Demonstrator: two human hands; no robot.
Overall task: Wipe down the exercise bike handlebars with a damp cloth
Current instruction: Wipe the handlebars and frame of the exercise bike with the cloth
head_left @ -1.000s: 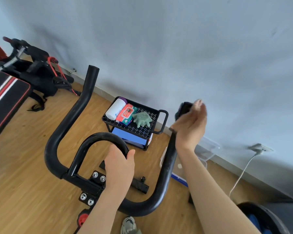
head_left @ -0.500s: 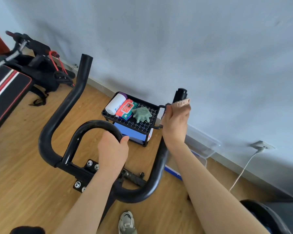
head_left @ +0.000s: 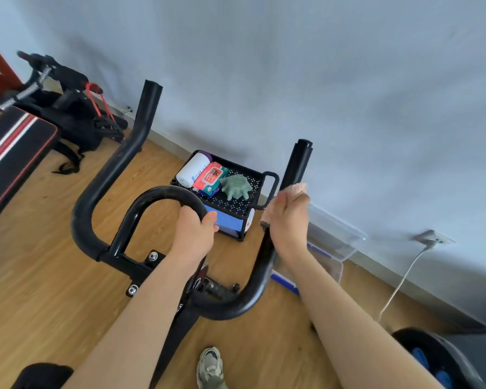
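The black handlebars (head_left: 101,186) of the exercise bike fill the middle of the view, with two upright ends and an inner loop. My left hand (head_left: 194,234) is wrapped around the right side of the inner loop. My right hand (head_left: 288,223) grips the right upright bar partway up, with a pinkish cloth (head_left: 295,189) bunched under the fingers and pressed to the bar. The bar's black top end (head_left: 299,161) sticks out above the cloth.
A small black cart (head_left: 267,181) by the wall holds a white roll, a red wipes pack and a green glove. A clear plastic bin (head_left: 340,242) sits to its right. A bench and black gear (head_left: 26,136) stand at left. A white cable (head_left: 399,284) hangs from a wall socket.
My right hand has slid down the right upright bar from its tip, so more of the bar's top end shows. My left hand has kept its hold on the inner loop.
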